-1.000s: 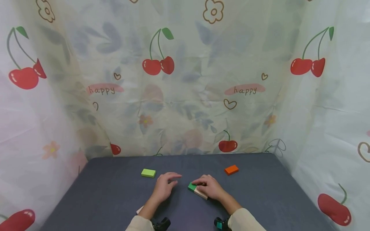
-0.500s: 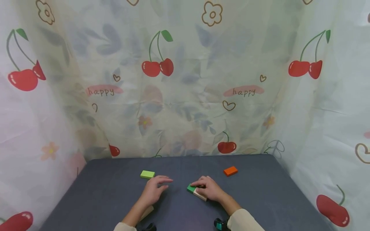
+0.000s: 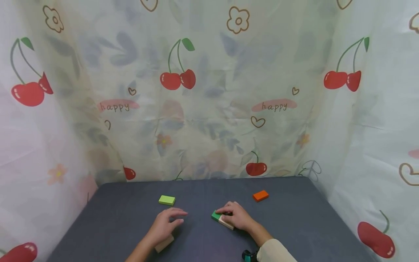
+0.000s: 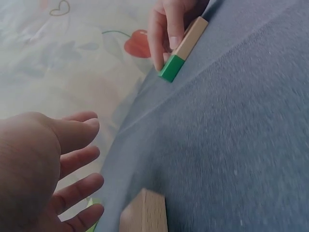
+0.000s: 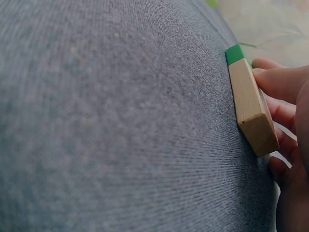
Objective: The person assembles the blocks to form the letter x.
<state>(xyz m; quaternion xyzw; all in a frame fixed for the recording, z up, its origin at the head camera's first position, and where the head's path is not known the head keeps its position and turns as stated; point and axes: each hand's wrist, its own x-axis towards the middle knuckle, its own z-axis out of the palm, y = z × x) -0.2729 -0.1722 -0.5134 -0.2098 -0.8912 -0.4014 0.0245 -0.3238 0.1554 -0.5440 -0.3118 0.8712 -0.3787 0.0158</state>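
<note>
My right hand (image 3: pixel 239 217) pinches a wooden block (image 5: pixel 248 94) between thumb and fingers, low on the cloth. A green piece (image 3: pixel 215 215) lines up with its far end; whether the two are one block or two touching, I cannot tell. My left hand (image 3: pixel 165 222) hovers with fingers spread and loosely bent, holding nothing. Partly hidden under its wrist lies a plain wooden block (image 3: pixel 164 244), which also shows at the bottom of the left wrist view.
On the dark grey tabletop (image 3: pixel 203 193), a lime green block (image 3: pixel 167 200) lies at the back left. An orange block (image 3: pixel 260 196) lies at the back right. A patterned curtain (image 3: pixel 209 91) hangs behind and along both sides.
My left hand has moved left and back toward me, away from the green piece, and more of the plain wooden block shows. My right hand keeps its hold in about the same place.
</note>
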